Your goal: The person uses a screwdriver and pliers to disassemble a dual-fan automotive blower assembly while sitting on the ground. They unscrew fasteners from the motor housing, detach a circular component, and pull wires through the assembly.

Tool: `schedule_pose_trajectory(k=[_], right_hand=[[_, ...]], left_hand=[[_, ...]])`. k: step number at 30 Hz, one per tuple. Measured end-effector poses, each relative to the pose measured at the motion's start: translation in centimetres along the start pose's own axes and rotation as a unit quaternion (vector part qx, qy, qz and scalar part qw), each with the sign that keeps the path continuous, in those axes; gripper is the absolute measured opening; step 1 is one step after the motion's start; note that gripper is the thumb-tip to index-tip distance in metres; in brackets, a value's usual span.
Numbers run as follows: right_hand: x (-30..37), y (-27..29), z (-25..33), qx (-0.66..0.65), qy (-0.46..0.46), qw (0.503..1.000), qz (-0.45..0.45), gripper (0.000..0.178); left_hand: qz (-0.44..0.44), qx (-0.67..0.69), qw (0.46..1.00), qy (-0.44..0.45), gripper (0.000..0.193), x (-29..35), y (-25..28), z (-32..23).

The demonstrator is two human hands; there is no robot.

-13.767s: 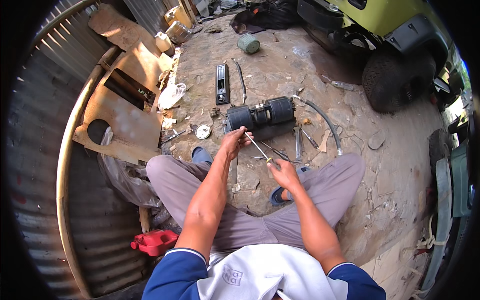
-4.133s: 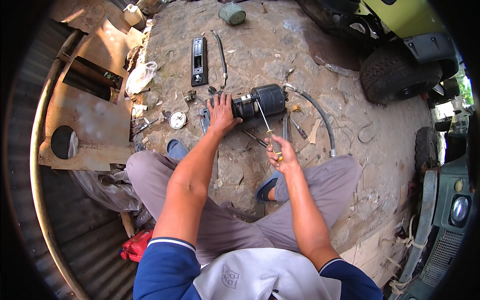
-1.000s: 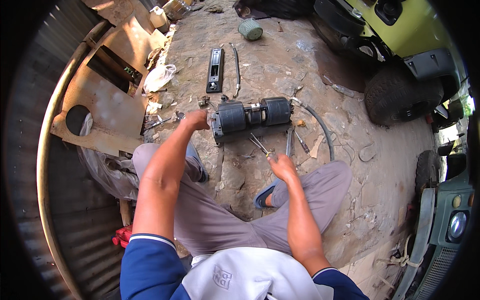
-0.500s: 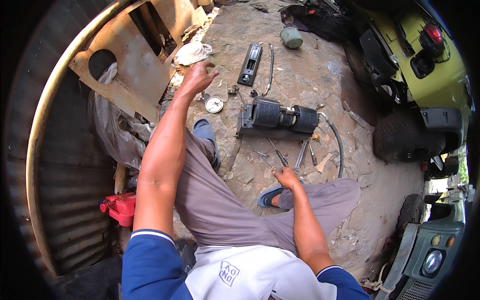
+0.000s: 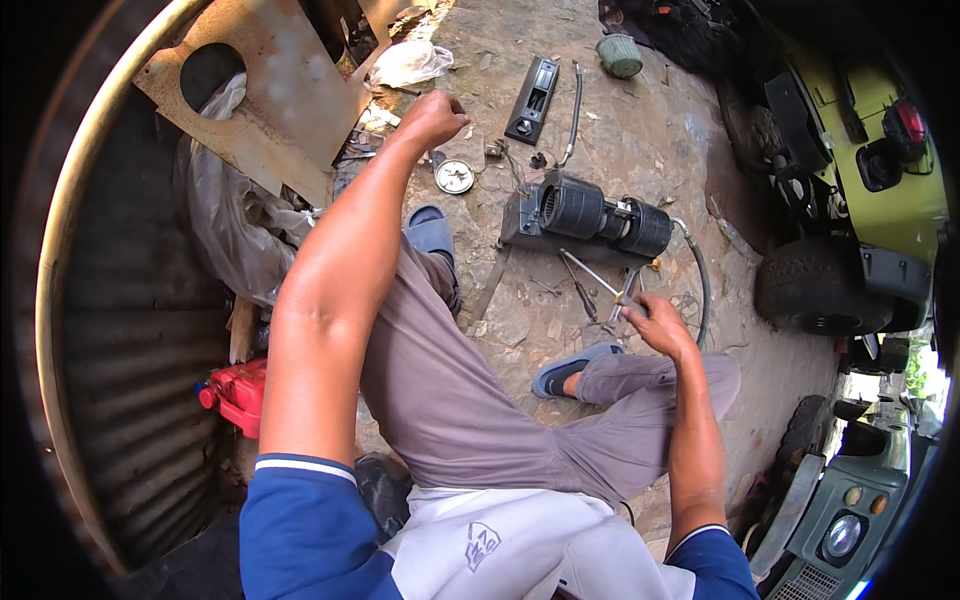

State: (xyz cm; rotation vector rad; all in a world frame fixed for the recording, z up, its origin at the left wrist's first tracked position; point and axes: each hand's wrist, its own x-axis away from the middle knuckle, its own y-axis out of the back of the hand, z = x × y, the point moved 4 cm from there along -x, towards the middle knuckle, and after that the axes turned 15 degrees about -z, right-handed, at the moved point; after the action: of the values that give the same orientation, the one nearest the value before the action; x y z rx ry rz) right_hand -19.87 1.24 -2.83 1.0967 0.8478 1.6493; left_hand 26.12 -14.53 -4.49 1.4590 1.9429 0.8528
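Note:
My right hand [image 5: 657,325] is closed round the handle end of a long-shafted screwdriver [image 5: 590,272]. The shaft slants up and left, its end close to the lower edge of a black blower unit [image 5: 575,215] with two round fan housings. A dark-handled screwdriver [image 5: 585,300] and a metal wrench [image 5: 629,287] lie on the ground by that hand. Farther left, my left hand [image 5: 435,118] is raised with its fingers curled in; whatever they may hold is hidden. A round dish with small parts [image 5: 455,176] sits just below it.
A black panel [image 5: 532,100] and a short hose [image 5: 574,115] lie beyond the blower. Another hose [image 5: 703,290] curves down its right side. A green canister [image 5: 620,56] stands farther off. Vehicles [image 5: 850,520] flank the right; a rusty metal sheet [image 5: 270,90] and red container [image 5: 238,398] are left.
My right hand has moved right and slightly up, and the screwdriver shaft now points toward the blower. My left hand remains raised, its fingers more curled. The whole view has shifted.

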Motion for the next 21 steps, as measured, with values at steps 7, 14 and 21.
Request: schedule_pose_trajectory(k=[7, 14, 21], right_hand=[[-0.6, 0.9, -0.5, 0.029, -0.015, 0.999, 0.019, 0.043], [-1.8, -5.1, -1.3, -0.033, -0.002, 0.994, 0.101, 0.041], [-3.3, -6.1, -4.1, -0.031, -0.02, 0.993, 0.11, 0.029]], left_hand=[[0.069, -0.118, 0.986, 0.098, 0.027, -1.1, -4.3, 5.2], [0.022, -0.157, 0.963, 0.22, 0.032, -1.0, -12.9, 13.4], [-0.08, -0.012, 0.925, 0.371, 0.033, 1.2, -24.4, 22.3]])
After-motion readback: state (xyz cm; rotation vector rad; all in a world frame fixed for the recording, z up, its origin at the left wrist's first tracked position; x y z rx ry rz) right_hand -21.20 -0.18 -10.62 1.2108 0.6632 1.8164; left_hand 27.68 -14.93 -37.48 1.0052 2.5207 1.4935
